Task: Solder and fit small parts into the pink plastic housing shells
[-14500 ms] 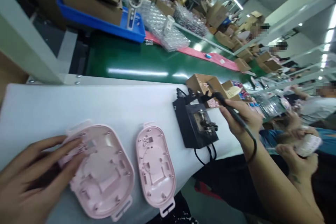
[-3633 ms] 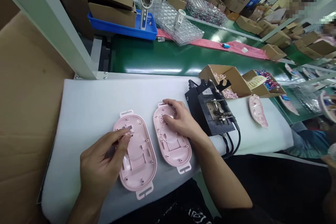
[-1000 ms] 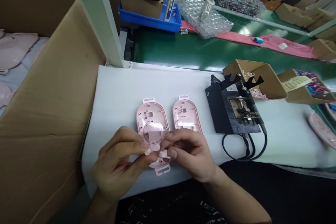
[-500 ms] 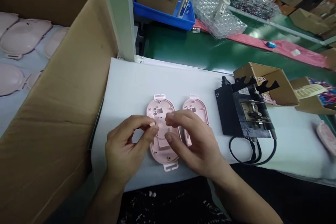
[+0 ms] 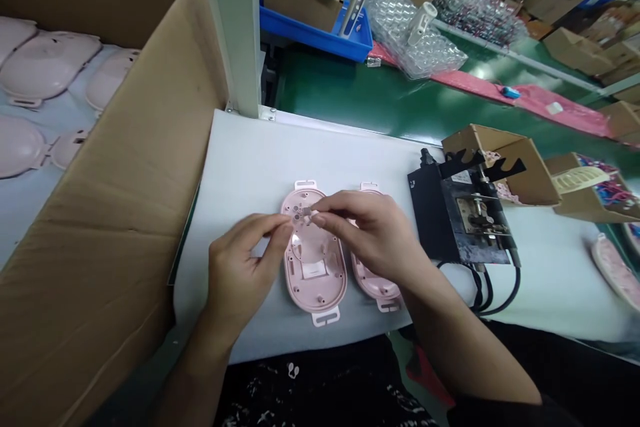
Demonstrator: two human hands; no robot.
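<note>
The right hand (image 5: 377, 233) is closed in a pinch, thumb and forefinger gripping a small pale pink plastic piece (image 5: 315, 215); its other fingers are curled behind. The left hand (image 5: 240, 263) faces it, just apart, with the tips of thumb and forefinger brought together and a rounded gap between the two fingers farther back. Whether anything small sits between those tips cannot be made out.

Both pinches are over the upper left part of a pale pink, oblong plastic shell with rounded ends (image 5: 320, 287). It lies hollow side up on the white-covered desk (image 5: 260, 153), lengthwise away from the person. A raised rim runs around it, with little posts along the inside edge, round holes and a rectangular opening near the far end, a circular ridge in the middle and a bright rectangular patch below that. A slotted loop sticks out at each end. Whether the small piece touches the shell cannot be told.

Just right of this shell lies a second pale pink plastic shell of like shape (image 5: 377, 283), partly covered by the right hand and wrist. Farther right stands a black, boxy metal device with forked brackets and cables (image 5: 435, 220). Another tiny pale piece with two round ends (image 5: 293, 370) rests on the person's black patterned clothing (image 5: 325, 390).
</note>
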